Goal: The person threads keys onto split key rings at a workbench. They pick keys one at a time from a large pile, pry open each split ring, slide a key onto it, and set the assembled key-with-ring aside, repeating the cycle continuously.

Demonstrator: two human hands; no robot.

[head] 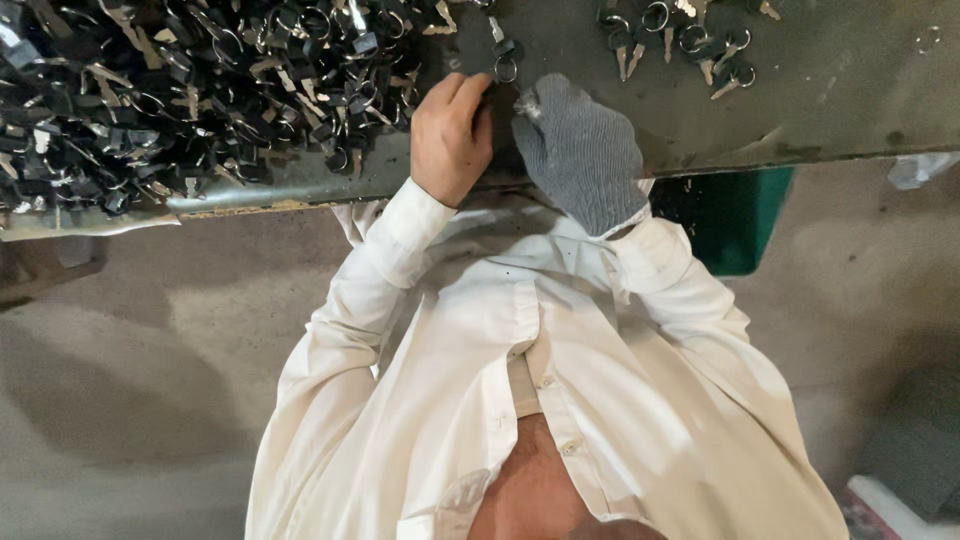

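Observation:
My left hand [450, 135] is bare and rests at the front edge of the grey metal table [850, 90]. Its fingertips pinch a black-headed key with a ring [503, 55]. My right hand [580, 150] wears a grey knitted glove and lies close beside the left, fingers curled toward the same key. A small pale bit shows at the glove's fingertips; I cannot tell what it is. A large heap of black-headed keys with rings [180, 90] covers the table's left part, just left of my left hand.
A small group of keys with rings [680, 40] lies at the table's far right, and a lone ring [930, 40] lies further right. A green bin [730, 215] stands under the table edge. Concrete floor [130, 380] lies below, and my white shirt fills the lower middle.

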